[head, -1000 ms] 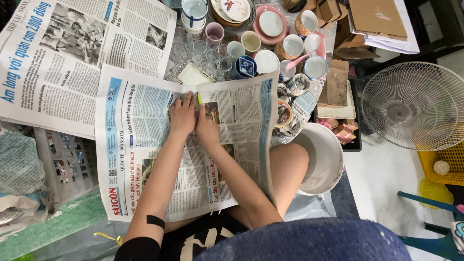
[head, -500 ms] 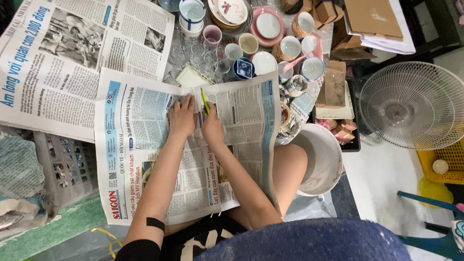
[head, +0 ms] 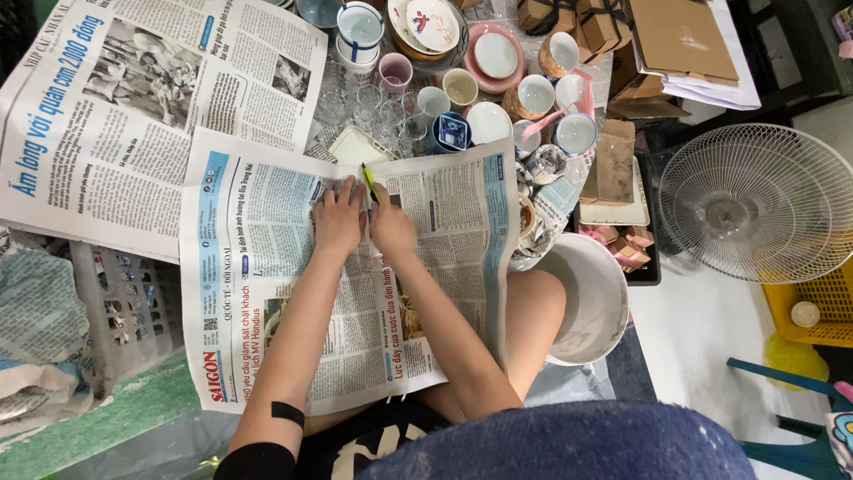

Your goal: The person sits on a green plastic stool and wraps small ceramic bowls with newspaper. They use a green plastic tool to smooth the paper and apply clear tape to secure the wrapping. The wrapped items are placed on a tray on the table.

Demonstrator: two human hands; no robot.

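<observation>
Left hand (head: 339, 216) lies flat, fingers spread, on the open newspaper (head: 267, 293) at frame centre; right hand (head: 389, 222) just beside it pinches a thin yellow-green cutter (head: 369, 182), tip up, near the sheet's top edge along the centre fold. From my remote seat I judge the step to be a cut down that fold. To do it well I would keep the left palm pressing close beside the line so the paper stays taut, hold the blade low, and draw it toward the body in one steady pull.

The newsprint is thin, matte and soft, and would tear easily. A second newspaper (head: 133, 116) lies at upper left. Glossy cups and bowls (head: 498, 80), round and hard, crowd the top; brown cardboard boxes (head: 675, 40) sit upper right, a white bucket (head: 582, 298) at the right knee, and a wire fan (head: 760, 200) at right.
</observation>
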